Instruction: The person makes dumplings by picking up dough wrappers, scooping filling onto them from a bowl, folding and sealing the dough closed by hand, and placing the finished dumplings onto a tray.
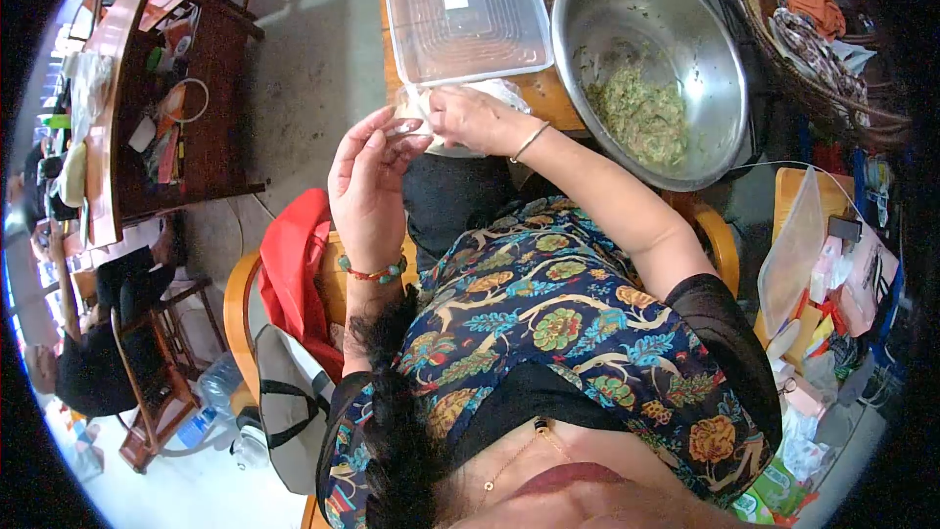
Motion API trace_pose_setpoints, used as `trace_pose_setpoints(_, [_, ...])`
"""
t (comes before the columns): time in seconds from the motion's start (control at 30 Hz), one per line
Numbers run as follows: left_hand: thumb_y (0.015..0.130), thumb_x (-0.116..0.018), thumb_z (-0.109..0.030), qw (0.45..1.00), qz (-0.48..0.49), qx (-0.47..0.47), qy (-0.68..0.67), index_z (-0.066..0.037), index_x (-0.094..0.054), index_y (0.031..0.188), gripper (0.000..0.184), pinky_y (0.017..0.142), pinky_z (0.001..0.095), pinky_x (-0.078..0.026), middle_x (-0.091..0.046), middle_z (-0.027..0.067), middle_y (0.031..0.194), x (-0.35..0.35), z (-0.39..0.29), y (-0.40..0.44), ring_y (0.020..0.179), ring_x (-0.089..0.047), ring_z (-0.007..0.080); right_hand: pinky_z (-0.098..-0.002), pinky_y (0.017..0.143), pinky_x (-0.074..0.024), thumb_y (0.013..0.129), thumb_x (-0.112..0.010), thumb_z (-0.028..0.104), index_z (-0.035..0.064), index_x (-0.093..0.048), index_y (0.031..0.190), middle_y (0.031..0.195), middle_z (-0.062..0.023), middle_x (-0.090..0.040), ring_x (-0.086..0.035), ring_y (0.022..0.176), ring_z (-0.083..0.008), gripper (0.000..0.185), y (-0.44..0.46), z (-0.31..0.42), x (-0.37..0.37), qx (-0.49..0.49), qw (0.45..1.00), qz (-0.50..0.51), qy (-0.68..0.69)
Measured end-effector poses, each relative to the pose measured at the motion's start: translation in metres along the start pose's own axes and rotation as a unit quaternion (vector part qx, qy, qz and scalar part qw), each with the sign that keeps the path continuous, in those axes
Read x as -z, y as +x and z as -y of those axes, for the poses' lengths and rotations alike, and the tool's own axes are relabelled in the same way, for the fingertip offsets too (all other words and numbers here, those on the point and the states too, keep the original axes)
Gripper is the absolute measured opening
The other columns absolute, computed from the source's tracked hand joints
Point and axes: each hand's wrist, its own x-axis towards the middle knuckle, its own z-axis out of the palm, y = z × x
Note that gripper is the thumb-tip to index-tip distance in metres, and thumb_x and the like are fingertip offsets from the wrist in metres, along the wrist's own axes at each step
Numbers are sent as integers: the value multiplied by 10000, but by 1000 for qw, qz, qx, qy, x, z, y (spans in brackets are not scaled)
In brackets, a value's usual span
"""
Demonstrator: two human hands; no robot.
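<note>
Pale piece (407,124) in hands (370,167); direction, long axis unclear.

Patterned top (558,328): navy ground, printed with blossoms and leaves in orange, green and blue, pale curving branches between. Neckline panel (509,402): plain black. Right sleeve (729,323): black, ending above the elbow. Trousers (443,196): dark, plain. Left hand (367,157): wrist bracelet (376,275), turquoise and orange-red beads. Right hand (480,120): one slim wrist bangle (530,140). Necklace (514,458): fine, gold-toned; ring-shaped pendant (489,485), dark bead (541,425).
</note>
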Motion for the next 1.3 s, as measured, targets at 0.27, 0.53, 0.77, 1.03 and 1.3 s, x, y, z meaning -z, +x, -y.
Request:
trace_pose_setpoints(0.27, [976,-466,-100,1000,12,-6,-2,64,-528,1230,309,890,389,-524,-657,209,1079,1,0,1,935,-668,281,-399,770,-486,680,-751,163,19,-622,742,809,-124,-585,-589,858,-308,203,10,-13,3,2,993,90,78])
trace_pose_setpoints(0.53, [968,-476,-101,999,17,28,-15,60,-532,1217,302,889,393,-530,-658,205,1068,5,4,-1,929,-670,282,-453,797,-482,799,-665,130,7,-619,896,869,-187,-605,-591,874,-375,163,18,-4,7,-47,991,110,57])
trace_pose_setpoints(0.77, [976,-455,-99,994,21,98,-45,70,-507,1233,312,944,415,-507,-626,228,1139,5,21,-7,1024,-645,307,-422,788,-502,844,-634,89,42,-569,1025,897,-164,-605,-608,876,-350,198,25,-4,14,-96,985,-96,105])
trace_pose_setpoints(1.03, [990,-434,-507,933,-5,279,-230,73,-392,1334,677,1071,427,-388,-461,230,1365,-15,44,7,1316,-422,334,-403,787,-513,846,-638,71,61,-601,1082,915,-109,-623,-612,878,-291,239,13,18,71,-4,980,-196,20])
trace_pose_setpoints(1.3, [995,-502,-368,942,-13,270,-201,24,-447,1337,523,1033,441,-455,-541,183,1330,-20,66,26,1159,-584,298,-383,840,-481,846,-646,143,52,-623,1078,934,-89,-623,-605,924,-269,250,-51,65,103,8,995,-98,5])
